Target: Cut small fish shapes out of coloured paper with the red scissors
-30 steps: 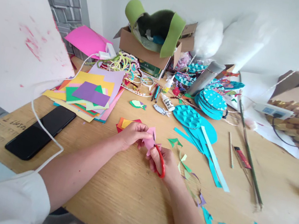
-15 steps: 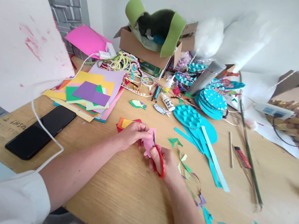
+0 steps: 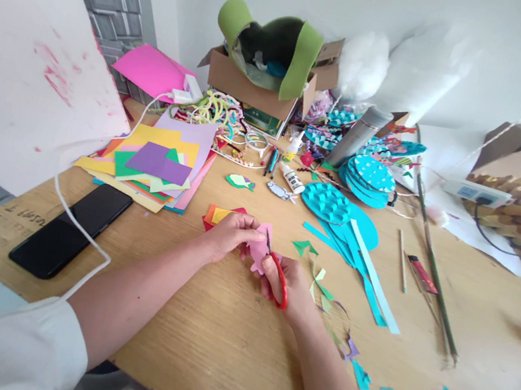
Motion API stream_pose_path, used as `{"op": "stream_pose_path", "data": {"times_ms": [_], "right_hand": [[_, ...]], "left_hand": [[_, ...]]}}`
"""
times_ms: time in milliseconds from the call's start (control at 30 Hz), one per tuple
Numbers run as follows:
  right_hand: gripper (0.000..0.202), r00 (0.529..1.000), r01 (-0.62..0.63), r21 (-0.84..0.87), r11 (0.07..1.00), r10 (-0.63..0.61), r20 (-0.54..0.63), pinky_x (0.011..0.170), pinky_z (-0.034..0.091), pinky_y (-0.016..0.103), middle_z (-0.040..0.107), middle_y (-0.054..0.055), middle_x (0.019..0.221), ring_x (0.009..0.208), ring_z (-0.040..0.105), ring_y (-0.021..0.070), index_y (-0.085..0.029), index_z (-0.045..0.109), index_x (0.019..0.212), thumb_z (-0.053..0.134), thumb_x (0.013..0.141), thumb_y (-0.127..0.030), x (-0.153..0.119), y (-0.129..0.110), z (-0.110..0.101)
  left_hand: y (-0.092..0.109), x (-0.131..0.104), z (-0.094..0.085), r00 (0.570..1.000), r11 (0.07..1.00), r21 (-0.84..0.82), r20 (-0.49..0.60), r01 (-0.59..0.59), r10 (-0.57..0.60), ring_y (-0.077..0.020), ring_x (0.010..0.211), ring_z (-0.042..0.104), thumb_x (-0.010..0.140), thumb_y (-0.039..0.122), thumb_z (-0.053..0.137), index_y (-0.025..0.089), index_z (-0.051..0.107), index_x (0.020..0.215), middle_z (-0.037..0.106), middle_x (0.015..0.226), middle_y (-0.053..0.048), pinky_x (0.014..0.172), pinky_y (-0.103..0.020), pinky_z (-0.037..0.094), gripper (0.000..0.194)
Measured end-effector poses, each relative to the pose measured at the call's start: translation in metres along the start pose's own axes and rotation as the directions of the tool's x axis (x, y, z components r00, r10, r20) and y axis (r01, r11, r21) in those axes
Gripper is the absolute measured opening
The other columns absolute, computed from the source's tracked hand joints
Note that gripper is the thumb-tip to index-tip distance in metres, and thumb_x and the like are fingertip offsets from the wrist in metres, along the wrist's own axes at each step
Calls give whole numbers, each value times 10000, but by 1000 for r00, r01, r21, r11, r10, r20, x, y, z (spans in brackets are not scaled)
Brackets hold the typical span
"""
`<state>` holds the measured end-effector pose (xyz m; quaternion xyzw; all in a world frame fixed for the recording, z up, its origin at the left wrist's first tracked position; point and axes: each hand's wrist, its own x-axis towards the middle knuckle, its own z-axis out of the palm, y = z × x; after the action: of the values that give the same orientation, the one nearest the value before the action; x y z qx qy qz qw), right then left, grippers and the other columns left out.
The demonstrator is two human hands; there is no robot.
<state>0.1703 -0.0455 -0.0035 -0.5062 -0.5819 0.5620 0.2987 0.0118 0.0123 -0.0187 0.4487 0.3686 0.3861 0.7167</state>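
Observation:
Between thumb and fingers, my left hand [image 3: 231, 237] pinches a small piece of pink paper [image 3: 257, 255] with a wavy cut edge. My right hand [image 3: 292, 288] is closed round a pair of red-handled scissors [image 3: 283, 285], whose dark blades lie against the paper. Beside my left hand rest small red, orange and yellow paper pieces [image 3: 220, 215]. Green paper scraps [image 3: 305, 248] lie to the right of the scissors. Farther back are a green and purple paper fish [image 3: 241, 182] and a grey fish cut-out [image 3: 282, 192].
At left lie a stack of coloured paper [image 3: 159, 167] and a black phone [image 3: 70, 229] under a white cable. Behind stand a glue bottle [image 3: 292, 178], a steel flask [image 3: 359, 137] and a cardboard box [image 3: 250, 82]. Blue strips [image 3: 371, 282] and a long stick [image 3: 435, 273] occupy the right.

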Motion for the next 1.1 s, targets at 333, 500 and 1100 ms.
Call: {"op": "stream_pose_path", "data": {"times_ms": [333,500,1100], "right_hand": [[472,1000,-2,-19,1000,2,18,386,279,230,480,-25,437,361,386,99,-132,629,760,574,796,-600,-1,-3,0],[450,999,23,-39,999,-22,24,399,302,241,509,-9,459,383,408,109,-163,573,701,557,814,-598,-2,-3,0],[487,1000,-19,-52,998,19,-4,380,293,255,498,2,436,361,397,119,-187,516,619,587,748,-651,0,-5,1]], "left_hand": [[2,-1,2,1000,1000,-21,-30,-11,11,-70,408,481,646,329,694,140,560,680,559,542,27,356,-177,342,234],[0,0,0,1000,1000,-12,-8,-12,12,-67,402,475,654,299,683,141,540,653,543,520,33,360,-175,346,212],[-1,0,0,1000,1000,-16,-20,2,-3,-65,398,479,648,297,691,139,555,662,551,520,34,365,-172,346,210]]}}
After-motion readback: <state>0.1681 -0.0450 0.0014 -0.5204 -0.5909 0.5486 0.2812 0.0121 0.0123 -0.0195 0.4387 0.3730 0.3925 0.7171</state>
